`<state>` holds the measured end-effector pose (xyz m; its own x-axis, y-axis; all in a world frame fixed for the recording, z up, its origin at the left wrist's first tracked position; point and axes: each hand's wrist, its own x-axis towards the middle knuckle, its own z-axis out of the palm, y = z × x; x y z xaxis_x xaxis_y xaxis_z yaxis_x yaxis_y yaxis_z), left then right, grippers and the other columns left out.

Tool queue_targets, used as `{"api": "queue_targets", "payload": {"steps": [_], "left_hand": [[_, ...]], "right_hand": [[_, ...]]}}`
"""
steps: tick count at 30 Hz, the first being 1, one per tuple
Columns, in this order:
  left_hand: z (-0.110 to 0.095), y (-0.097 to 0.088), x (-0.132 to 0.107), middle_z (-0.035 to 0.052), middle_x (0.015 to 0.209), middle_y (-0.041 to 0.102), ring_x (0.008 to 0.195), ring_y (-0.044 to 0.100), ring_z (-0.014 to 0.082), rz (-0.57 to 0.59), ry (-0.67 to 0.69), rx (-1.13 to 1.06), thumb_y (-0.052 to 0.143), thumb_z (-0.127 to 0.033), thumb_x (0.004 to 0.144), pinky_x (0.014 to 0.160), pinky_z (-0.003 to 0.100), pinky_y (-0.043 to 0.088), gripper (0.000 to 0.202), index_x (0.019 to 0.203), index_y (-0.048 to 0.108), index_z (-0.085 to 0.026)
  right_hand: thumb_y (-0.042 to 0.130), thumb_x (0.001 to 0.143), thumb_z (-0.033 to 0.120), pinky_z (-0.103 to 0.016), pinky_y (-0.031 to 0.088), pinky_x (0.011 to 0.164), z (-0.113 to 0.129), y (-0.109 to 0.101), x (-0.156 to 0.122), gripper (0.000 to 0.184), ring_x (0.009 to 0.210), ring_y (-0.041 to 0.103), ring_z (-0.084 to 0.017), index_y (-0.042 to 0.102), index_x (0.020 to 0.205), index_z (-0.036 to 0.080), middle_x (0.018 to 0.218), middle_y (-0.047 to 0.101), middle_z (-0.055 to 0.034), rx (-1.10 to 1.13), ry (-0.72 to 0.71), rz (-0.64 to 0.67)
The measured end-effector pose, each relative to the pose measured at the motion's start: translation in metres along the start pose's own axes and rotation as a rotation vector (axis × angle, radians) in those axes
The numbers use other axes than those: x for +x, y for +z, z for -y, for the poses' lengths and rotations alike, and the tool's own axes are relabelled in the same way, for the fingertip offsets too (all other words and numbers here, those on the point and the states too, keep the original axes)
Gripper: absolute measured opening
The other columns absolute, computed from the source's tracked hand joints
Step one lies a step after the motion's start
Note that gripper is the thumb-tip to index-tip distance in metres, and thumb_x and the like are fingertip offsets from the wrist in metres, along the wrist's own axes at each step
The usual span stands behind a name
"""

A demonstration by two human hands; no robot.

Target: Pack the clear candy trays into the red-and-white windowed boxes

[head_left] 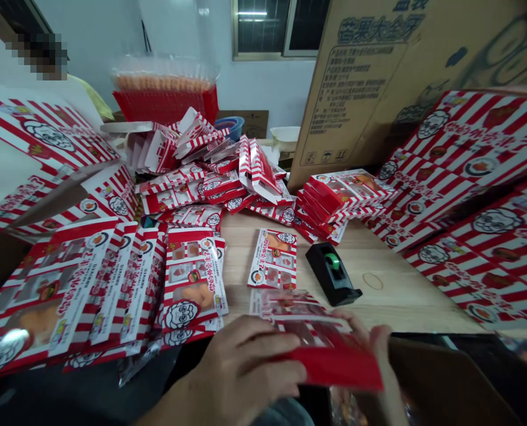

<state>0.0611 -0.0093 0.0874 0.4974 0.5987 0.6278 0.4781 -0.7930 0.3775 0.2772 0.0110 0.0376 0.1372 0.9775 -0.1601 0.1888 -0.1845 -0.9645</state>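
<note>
A flat red-and-white candy box [338,367] with a clear window front is held low in front of me, smeared by motion. The fingers of my left hand [246,364] press on its left end. My right hand [383,349] grips the opposite end, with the thumb up along the edge and the other fingers largely hidden. Just beyond the box lies a small striped package [273,260], flat on the wooden tabletop [237,248]. To its right stands a black tape dispenser [332,275] with a green core.
Striped window boxes [192,278] lean in stacks at the left. A heap of striped boxes [219,177] covers the back, and a smaller pile [343,195] sits right of it. Big striped cartons [463,160] and a tall cardboard box [356,89] wall the right. Another person [90,97] is partly visible behind.
</note>
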Motion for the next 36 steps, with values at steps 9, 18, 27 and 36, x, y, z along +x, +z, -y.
{"api": "queue_targets", "payload": {"steps": [9, 18, 27, 36], "left_hand": [[0.001, 0.015, -0.01, 0.0045, 0.123, 0.059, 0.122, 0.045, 0.0201, 0.152, -0.144, 0.055, 0.048, -0.016, 0.09, 0.106, 0.041, 0.037, 0.021, 0.107, 0.058, -0.021], [0.063, 0.096, -0.03, 0.0184, 0.144, 0.035, 0.137, 0.028, 0.0283, -0.158, -0.974, -0.281, 0.055, -0.029, 0.083, 0.11, 0.048, 0.028, 0.05, 0.129, 0.043, -0.016], [0.078, 0.153, -0.036, 0.0197, 0.129, 0.046, 0.122, 0.046, 0.0278, -0.479, -1.145, -0.327, 0.046, -0.036, 0.086, 0.101, 0.046, 0.039, 0.05, 0.128, 0.035, -0.012], [0.04, 0.115, -0.021, 0.0153, 0.138, 0.038, 0.125, 0.045, 0.0226, -0.461, -0.82, -0.486, 0.045, -0.029, 0.091, 0.102, 0.042, 0.04, 0.054, 0.137, 0.019, -0.023]], "right_hand": [[0.063, 0.066, 0.047, -0.037, 0.053, 0.076, -0.016, 0.021, 0.068, 0.074, 0.091, 0.066, -0.025, 0.045, 0.134, 0.024, 0.115, 0.065, -0.0071, 0.292, 0.087, -0.03], [0.061, 0.062, 0.051, -0.049, 0.044, 0.09, -0.066, 0.06, 0.113, 0.054, 0.096, 0.061, -0.035, 0.066, 0.1, 0.014, 0.1, 0.07, -0.0148, 0.074, -0.012, -0.045], [0.066, 0.061, 0.05, -0.044, 0.049, 0.087, -0.065, 0.065, 0.09, 0.055, 0.104, 0.06, -0.031, 0.064, 0.106, 0.019, 0.108, 0.068, -0.0094, 0.281, 0.048, -0.077], [0.071, 0.065, 0.041, -0.034, 0.053, 0.078, -0.006, 0.031, 0.052, 0.056, 0.091, 0.065, -0.023, 0.056, 0.117, 0.03, 0.107, 0.067, 0.0008, 0.602, 0.076, -0.088]]}}
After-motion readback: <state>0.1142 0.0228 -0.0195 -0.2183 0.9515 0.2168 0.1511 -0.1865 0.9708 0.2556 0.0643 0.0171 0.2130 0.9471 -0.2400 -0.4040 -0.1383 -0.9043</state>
